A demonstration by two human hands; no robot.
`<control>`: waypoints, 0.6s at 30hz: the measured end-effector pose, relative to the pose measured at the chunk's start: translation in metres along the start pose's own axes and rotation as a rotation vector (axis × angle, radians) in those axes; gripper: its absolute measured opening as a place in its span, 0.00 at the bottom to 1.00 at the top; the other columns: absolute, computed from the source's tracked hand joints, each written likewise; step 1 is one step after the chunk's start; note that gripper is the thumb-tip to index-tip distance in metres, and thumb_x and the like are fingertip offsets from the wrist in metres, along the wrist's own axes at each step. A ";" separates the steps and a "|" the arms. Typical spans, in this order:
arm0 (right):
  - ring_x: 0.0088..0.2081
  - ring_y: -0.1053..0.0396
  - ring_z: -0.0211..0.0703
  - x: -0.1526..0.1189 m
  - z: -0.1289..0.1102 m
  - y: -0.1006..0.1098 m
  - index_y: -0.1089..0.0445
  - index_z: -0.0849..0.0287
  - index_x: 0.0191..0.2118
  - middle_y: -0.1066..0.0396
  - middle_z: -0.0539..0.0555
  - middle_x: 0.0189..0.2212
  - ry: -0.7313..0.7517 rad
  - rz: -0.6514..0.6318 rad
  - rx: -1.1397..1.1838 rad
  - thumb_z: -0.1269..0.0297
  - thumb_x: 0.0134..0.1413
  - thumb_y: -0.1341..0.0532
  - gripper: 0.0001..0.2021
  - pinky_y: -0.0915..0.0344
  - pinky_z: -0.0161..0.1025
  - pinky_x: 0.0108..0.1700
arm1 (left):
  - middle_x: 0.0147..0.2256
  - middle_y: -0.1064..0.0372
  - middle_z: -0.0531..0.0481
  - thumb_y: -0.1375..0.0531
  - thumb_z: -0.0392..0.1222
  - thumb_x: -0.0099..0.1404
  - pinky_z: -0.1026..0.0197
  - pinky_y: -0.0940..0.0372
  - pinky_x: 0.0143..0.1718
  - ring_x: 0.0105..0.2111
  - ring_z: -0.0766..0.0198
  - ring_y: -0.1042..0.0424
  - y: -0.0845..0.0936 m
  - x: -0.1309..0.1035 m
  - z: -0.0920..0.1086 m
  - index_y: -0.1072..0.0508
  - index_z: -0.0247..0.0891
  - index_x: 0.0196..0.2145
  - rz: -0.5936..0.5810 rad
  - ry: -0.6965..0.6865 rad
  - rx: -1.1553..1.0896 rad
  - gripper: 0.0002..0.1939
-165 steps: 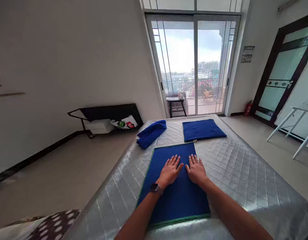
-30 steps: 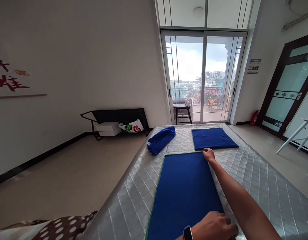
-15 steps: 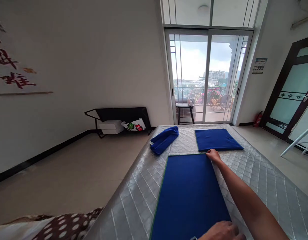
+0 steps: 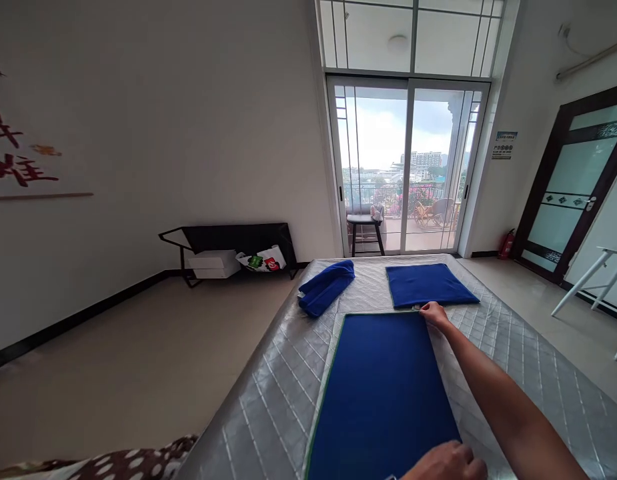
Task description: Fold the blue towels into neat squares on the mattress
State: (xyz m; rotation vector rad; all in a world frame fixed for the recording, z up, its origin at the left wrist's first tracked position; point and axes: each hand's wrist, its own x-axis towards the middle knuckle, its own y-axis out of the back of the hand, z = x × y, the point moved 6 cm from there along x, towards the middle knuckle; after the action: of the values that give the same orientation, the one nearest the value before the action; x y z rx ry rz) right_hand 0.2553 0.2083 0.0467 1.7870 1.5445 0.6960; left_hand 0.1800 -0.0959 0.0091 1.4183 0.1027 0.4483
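A large blue cloth (image 4: 385, 387) with green edging lies flat on a silver quilted mattress (image 4: 258, 407). At its far right corner, my right hand (image 4: 433, 313) pinches the edge between thumb and fingers. My left hand (image 4: 445, 461), partly cut off by the bottom of the view, has its fingers curled at the cloth's near right edge. Beyond the cloth, a folded blue cloth (image 4: 431, 285) lies flat on the right, close to my right hand. A narrower, bunched blue cloth (image 4: 327, 288) rests on the left.
Brown dotted fabric (image 4: 133, 465) shows at the lower left. A black metal rack (image 4: 238, 237) with white boxes (image 4: 213, 265) stands by the wall. Glass sliding doors (image 4: 408, 167) are behind the mattress. White furniture legs (image 4: 583, 283) stand at the right.
The far end of the large cloth has shifted slightly right across the mattress, together with my right hand. My left hand stays at the near edge. The camera view has tilted and turned a little.
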 end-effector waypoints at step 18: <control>0.27 0.25 0.41 -0.053 0.069 0.074 0.27 0.60 0.29 0.26 0.50 0.23 -0.080 0.000 0.289 0.67 0.47 0.30 0.06 0.29 0.35 0.32 | 0.45 0.25 0.37 0.41 0.37 0.64 0.54 0.33 0.46 0.45 0.51 0.26 0.028 -0.008 0.003 0.25 0.34 0.48 -0.163 0.621 -0.301 0.15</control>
State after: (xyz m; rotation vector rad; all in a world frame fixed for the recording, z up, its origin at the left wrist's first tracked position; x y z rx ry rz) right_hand 0.3456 0.1404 0.0611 1.9976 1.6561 0.4102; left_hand 0.1667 -0.0992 0.0348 0.9295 0.6221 0.7240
